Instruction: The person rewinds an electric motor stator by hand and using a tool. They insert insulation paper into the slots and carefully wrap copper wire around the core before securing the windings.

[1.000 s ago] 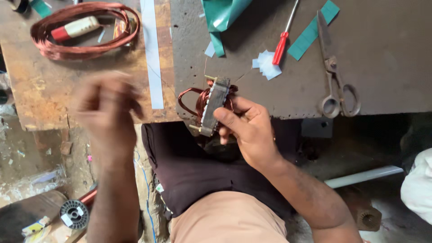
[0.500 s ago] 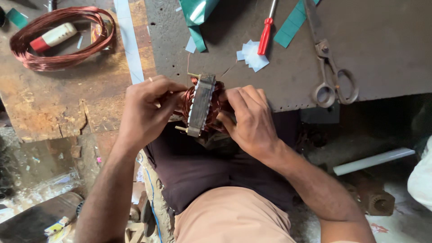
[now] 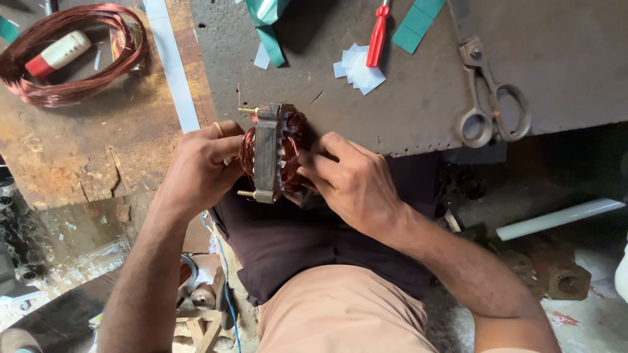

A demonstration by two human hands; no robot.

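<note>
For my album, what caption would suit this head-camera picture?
Both hands, left and right, grip a copper-wound motor stator at the workbench edge.

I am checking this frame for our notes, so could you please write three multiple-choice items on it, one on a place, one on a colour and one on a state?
1. Where do the scissors lie?
A. on the grey bench top, right of the hands
B. inside the wire coil
C. on the person's lap

2. What colour is the screwdriver handle?
A. blue
B. red
C. yellow

3. How is the wound motor core held?
A. lying untouched on the bench
B. in the left hand alone
C. between both hands

Key: 1 A, they rest flat near the bench edge. 2 B, the handle is plainly red. 3 C, the left hand and right hand each grip a side.
</note>
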